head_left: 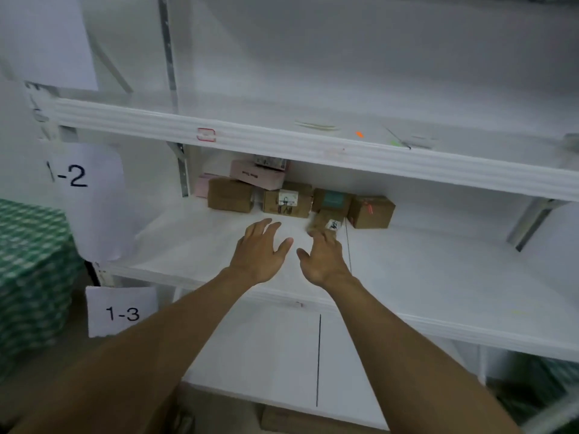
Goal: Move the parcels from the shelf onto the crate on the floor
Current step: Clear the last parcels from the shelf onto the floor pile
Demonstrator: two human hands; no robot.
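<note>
Several brown cardboard parcels stand at the back of the middle white shelf (194, 245): one at the left (230, 195), one with a white label (286, 203), one with a teal label (332, 200) and one at the right (371, 212). A pink box (257, 175) lies on top of them. A small brown parcel (326, 222) sits in front. My right hand (322, 256) reaches over the shelf and its fingertips touch that small parcel. Beside it, my left hand (261, 245) hovers with spread fingers and holds nothing. The crate is not in view.
The upper shelf (282, 142) overhangs the parcels and carries a few thin scraps. Paper signs "1-2" (70, 177) and "1-3" (122, 313) hang at the left. A green-patterned bundle (28, 277) stands at the far left. A brown box (282, 418) shows below the bottom shelf.
</note>
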